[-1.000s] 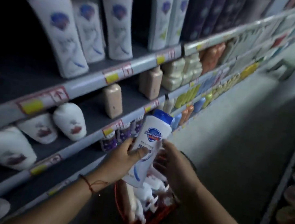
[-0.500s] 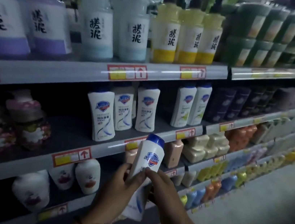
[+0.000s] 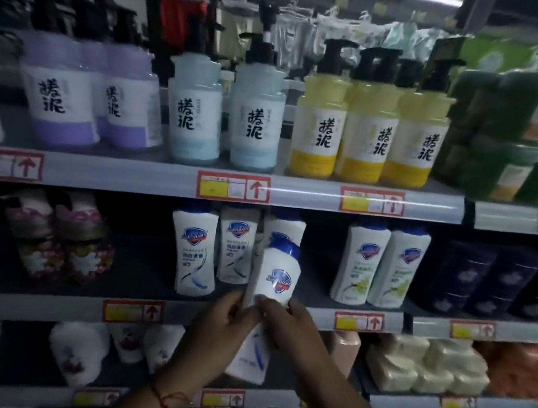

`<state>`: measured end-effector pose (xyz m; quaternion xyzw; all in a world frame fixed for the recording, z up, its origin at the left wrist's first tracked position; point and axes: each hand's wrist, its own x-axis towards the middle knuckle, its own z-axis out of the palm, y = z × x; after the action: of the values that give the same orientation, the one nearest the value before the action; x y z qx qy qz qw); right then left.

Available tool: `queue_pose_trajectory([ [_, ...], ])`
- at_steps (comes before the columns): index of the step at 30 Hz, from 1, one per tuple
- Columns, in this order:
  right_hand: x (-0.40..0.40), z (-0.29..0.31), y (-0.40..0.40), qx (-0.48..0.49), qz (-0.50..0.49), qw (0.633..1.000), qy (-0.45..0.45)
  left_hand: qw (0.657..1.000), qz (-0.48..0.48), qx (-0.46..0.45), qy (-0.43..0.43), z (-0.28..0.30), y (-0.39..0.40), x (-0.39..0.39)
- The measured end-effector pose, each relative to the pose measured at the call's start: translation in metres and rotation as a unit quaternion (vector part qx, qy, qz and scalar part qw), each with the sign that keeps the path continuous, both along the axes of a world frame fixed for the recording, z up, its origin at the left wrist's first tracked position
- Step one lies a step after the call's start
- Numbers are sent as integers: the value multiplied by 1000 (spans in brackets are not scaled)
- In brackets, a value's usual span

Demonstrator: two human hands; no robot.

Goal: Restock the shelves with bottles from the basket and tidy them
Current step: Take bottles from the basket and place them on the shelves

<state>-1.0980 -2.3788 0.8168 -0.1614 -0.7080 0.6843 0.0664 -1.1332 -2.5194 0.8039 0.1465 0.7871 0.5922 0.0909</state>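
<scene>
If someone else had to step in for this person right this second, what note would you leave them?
Left hand: grips the white blue-capped bottle low on its body.
Right hand: holds the same bottle from the other side.
Bottle: raised, tilted, in front of the second shelf, not yet set down.
Matching bottles stand on that shelf just behind it; two green-label ones stand to the right.
Basket: out of view.
Done: one bottle brought up to the shelf.
Left: likely set it upright beside the matching row, straighten them, then continue from the basket.
</scene>
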Motion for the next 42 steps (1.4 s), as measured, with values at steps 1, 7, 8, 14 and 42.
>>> queue_pose_trajectory([
  [1, -5, -1, 0, -5, -13, 1000, 12, 1000, -14, -7, 10, 1, 0, -7],
  [7, -15, -3, 13, -23, -95, 993, 66, 995, -76, -49, 49, 6, 22, -38],
  [8, -19, -1, 16, -9, -109, 991, 74, 994, -79, -57, 57, 6, 26, -45],
  [14, -48, 13, 24, 18, -157, 981, 114, 985, -100, -91, 108, 20, 46, -79],
  [42, -86, 29, 113, 240, -64, 967, 51, 996, -8, -33, 82, -22, 147, -24],
])
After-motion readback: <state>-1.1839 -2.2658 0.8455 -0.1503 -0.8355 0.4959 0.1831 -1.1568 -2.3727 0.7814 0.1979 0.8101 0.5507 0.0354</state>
